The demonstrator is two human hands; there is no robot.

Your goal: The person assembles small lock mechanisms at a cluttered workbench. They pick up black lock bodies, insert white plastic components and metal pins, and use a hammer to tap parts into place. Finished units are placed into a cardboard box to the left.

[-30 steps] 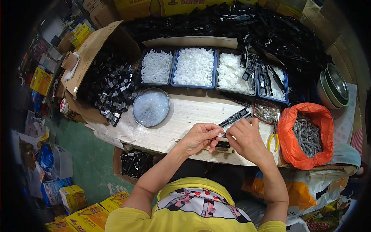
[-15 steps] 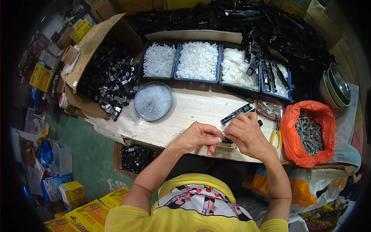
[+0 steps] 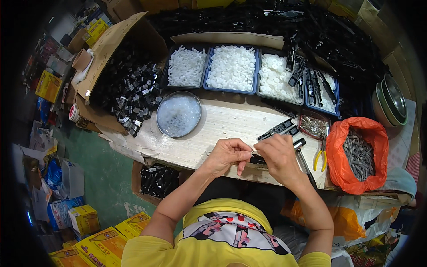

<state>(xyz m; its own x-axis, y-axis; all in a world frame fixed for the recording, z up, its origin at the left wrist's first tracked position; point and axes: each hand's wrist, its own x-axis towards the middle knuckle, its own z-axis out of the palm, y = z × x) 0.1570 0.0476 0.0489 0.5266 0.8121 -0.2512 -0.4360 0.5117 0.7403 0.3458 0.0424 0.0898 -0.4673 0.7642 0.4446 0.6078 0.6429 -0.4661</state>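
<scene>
Over the bench's front edge, my left hand (image 3: 227,156) pinches a small white plastic part (image 3: 254,151) at its fingertips. My right hand (image 3: 281,159) meets it there, thumb and fingers pressed together; what they grip is hidden. Beneath the hands lies a dark piece, mostly covered. Just beyond my right hand are black slotted plastic housings (image 3: 279,129). A hammer (image 3: 307,165) with a metal head lies right beside my right wrist.
Trays of white plastic parts (image 3: 233,66) line the back. Left of centre stands a round dish (image 3: 179,114), near a carton of black pieces (image 3: 133,95). At right are yellow-handled pliers (image 3: 320,160), a box of metal pins (image 3: 314,124) and an orange bag (image 3: 334,153) of grey parts.
Both hands have shifted slightly, fingertips still together. The right hand's fingers sit a little farther forward, and the hammer beside it shows more fully. The whole view has moved slightly.
</scene>
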